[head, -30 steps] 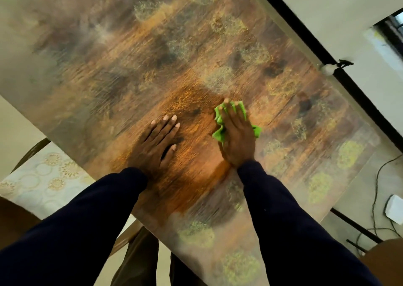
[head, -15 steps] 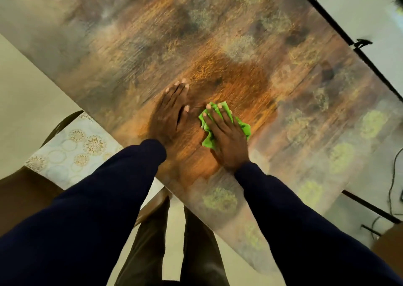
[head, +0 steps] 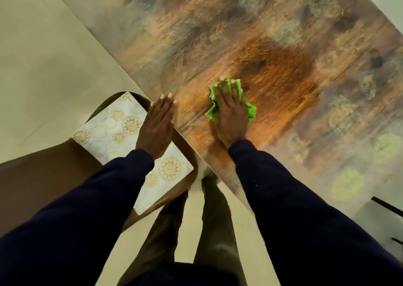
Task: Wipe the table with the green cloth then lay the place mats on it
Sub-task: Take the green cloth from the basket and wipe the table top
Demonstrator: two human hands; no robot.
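R hand (head: 231, 115) lies flat on the green cloth (head: 251, 111), palm down, fingers straight & a bit spread, pressing it to the table (head: 272, 30); no pinch, nothing curled round it. The cloth is bunched under the palm, w/ bits sticking out past the fingertips and on both sides of the hand. It sits on the tabletop near the edge closest to the person, on an orange-brown patch of the mottled surface. L hand (head: 156, 128) is flat too, fingers straight & held together, holding nothing. Its tips reach the table edge and its palm is over the mats (head: 109, 128); can't tell if the tips actually touch the top. The mats are off the table, on a brown chair (head: 43, 176) just beside it: white w/ gold round motifs, partly hidden by the L arm; how many, can't tell. Both sleeves (head: 305, 209) are dark navy. The legs (head: 209, 220) show btwn the arms, over pale floor (head: 43, 57). Far part of the tabletop is blurred.
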